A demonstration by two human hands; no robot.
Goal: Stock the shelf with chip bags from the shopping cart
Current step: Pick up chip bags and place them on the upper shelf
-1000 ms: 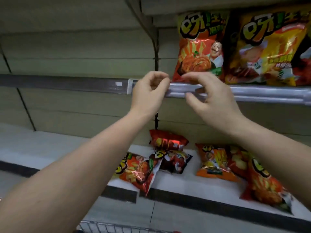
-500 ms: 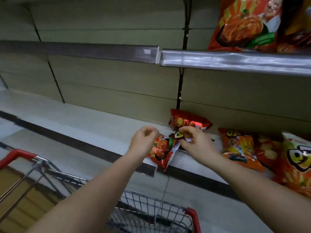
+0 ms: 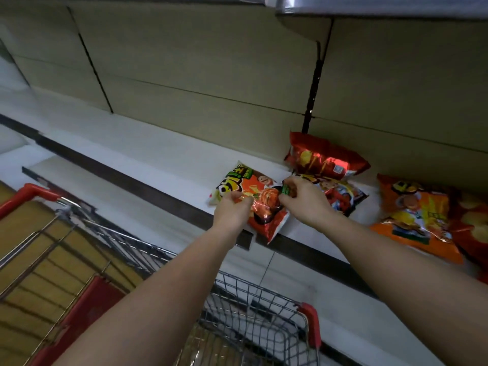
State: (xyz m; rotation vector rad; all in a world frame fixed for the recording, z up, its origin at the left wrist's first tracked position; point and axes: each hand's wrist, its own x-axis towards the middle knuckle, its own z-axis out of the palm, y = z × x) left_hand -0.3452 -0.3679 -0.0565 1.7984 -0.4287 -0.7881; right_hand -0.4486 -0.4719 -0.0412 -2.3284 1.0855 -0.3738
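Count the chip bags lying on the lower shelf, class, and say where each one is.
5: the red bag held by both hands at the shelf edge, a red foil bag against the back wall, a dark bag before it, an orange bag rightward, another cut off at the frame edge; more may lie beyond.

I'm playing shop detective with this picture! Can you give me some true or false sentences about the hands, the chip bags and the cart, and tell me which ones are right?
1. Both hands hold the same chip bag. True: the left hand and the right hand grip the red chip bag at the front of the bottom shelf.
2. That bag is inside the shopping cart. False: it lies on the shelf, one corner hanging over the front edge.
3. A shiny red bag lies behind it, near the back wall. True.
4. The orange bag is to the left of the hands. False: it lies to their right.
5. The shopping cart has red corners. True.
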